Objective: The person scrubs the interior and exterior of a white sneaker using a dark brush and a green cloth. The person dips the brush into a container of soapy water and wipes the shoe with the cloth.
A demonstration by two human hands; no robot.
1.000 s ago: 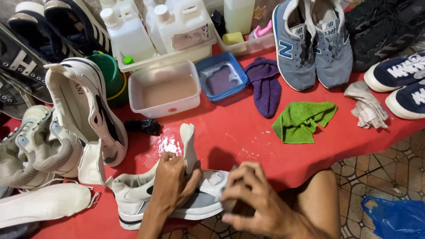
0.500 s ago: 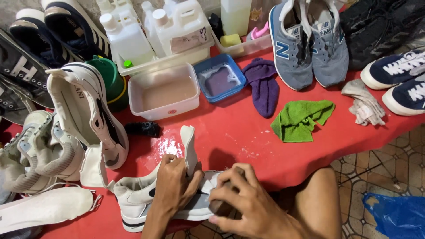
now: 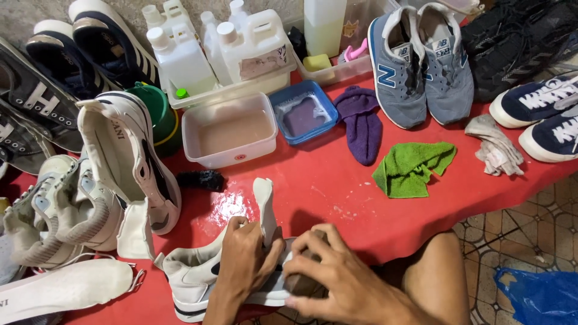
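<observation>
Head view: a white sneaker (image 3: 198, 277) lies on its side at the near edge of the red desk (image 3: 325, 186), its tongue (image 3: 265, 204) standing up. The left hand (image 3: 244, 262) has its grip clenched around the upper of the sneaker at the opening. The right hand (image 3: 328, 277) is clenched over a dark brush (image 3: 301, 284) pressed against the sneaker's side, just beside the left hand. A wet patch (image 3: 232, 207) shines on the desk right behind the sneaker, with a small black brush (image 3: 201, 179) lying near it. Further back stand a white tub of cloudy water (image 3: 232, 129) and a blue tub (image 3: 303, 112), side by side. To the right lie a purple cloth (image 3: 361, 123), a green cloth (image 3: 412, 168) and a grey rag (image 3: 497, 150). A pair of grey and blue sneakers (image 3: 415, 66) sits behind the cloths. On the left, another white sneaker (image 3: 123, 162) stands tilted on its side, with a loose white insole (image 3: 60, 289) near the front edge.
</observation>
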